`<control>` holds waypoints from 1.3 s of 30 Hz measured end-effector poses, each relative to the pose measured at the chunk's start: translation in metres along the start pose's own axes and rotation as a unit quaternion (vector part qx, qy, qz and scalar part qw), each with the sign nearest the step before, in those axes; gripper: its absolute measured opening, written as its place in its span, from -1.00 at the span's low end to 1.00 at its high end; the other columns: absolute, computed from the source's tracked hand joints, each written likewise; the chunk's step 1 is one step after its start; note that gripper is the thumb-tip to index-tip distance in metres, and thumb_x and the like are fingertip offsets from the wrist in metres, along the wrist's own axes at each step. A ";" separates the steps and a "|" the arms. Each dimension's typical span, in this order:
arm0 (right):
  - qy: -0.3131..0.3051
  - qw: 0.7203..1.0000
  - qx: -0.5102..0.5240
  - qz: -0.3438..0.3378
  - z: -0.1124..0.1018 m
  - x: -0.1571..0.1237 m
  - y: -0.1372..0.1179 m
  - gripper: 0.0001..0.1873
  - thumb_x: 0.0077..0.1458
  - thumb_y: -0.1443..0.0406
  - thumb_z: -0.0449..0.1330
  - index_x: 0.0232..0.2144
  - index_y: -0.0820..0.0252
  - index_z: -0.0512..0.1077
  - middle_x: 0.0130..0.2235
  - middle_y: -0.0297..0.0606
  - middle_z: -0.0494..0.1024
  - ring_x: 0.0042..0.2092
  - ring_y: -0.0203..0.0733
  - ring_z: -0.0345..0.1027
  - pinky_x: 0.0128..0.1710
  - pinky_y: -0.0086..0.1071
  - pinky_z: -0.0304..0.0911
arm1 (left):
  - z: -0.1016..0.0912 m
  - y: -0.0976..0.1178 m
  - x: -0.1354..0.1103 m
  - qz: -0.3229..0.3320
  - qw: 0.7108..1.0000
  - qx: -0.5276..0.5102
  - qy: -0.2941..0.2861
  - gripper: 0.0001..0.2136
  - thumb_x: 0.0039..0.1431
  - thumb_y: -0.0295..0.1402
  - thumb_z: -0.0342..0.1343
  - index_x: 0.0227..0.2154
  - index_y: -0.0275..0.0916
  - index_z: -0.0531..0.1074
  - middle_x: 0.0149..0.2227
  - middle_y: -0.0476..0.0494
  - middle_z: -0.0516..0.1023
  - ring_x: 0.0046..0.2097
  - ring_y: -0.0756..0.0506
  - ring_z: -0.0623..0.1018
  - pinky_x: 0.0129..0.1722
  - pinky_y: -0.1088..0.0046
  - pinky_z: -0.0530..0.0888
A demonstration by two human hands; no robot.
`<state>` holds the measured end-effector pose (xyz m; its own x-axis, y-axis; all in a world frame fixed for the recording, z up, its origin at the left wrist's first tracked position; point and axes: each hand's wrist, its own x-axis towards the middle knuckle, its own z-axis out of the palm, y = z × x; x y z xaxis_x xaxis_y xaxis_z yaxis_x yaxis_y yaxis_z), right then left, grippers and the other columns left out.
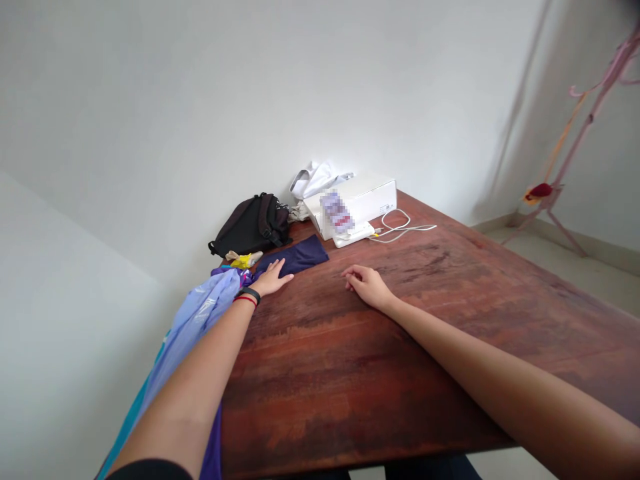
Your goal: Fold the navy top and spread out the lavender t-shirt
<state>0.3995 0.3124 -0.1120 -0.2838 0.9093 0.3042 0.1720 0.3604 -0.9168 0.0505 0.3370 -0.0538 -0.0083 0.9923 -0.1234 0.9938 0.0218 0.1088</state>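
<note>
My left hand (pixel 271 279), with a dark band on its wrist, lies flat with its fingers spread. Its fingers reach the near edge of a folded navy cloth (pixel 306 253). Farther right, my right hand (pixel 369 285) is over the bare wooden table (pixel 320 360), fingers curled in and nothing visible in them. Beside and partly under my left forearm, light-blue, teal and purple fabric (pixel 203 310) hangs over the table's left edge. A small yellow and beige item (pixel 243 259) sits just behind my left hand; its kind is unclear.
Against the wall are a black backpack (pixel 247 223), a white box (pixel 373 198) and white cloth (pixel 317 179). A white power bank (pixel 353 235) with a white cable (pixel 400 230) lies before the box. A pink stand (pixel 595 120) rises from the floor at right.
</note>
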 end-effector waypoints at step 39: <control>0.078 0.992 -0.094 -0.034 -0.022 0.010 0.019 -0.59 0.23 0.00 0.06 -0.23 0.16 0.53 -0.20 -0.10 0.62 -0.08 0.02 0.50 -0.02 -0.11 0.41 | 0.031 0.066 -0.114 0.192 0.888 -0.417 -0.002 -0.37 0.37 -0.01 -0.12 -0.72 -0.20 0.52 -0.58 -0.17 0.61 -0.30 -0.15 0.65 0.04 0.36 0.41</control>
<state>0.4203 0.3326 -0.1205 -0.1536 0.8977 0.4129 0.3356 0.4404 -0.8327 0.1207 0.2213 -0.0636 0.3166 0.9454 0.0775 0.4952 -0.2344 0.8366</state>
